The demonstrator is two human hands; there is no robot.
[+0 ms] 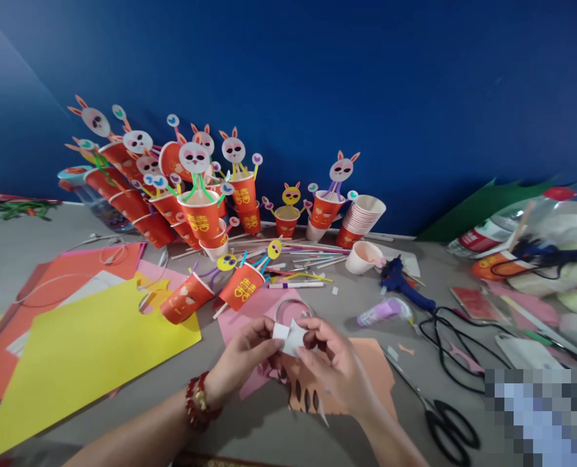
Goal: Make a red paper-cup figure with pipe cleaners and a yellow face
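Toward the tabletop's near edge, in the head view, your left hand and right hand pinch the white paper between them, thumbs and fingers closed on it; scissors lie nearer the right edge.

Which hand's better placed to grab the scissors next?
Right hand, probably: the scissors lie on its side, farther from the left hand. Both hands hold white paper, though.

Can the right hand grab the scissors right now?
Probably yes: the scissors lie to the right of the right hand, nothing covering their handles, though it likely must let go of the white paper first.
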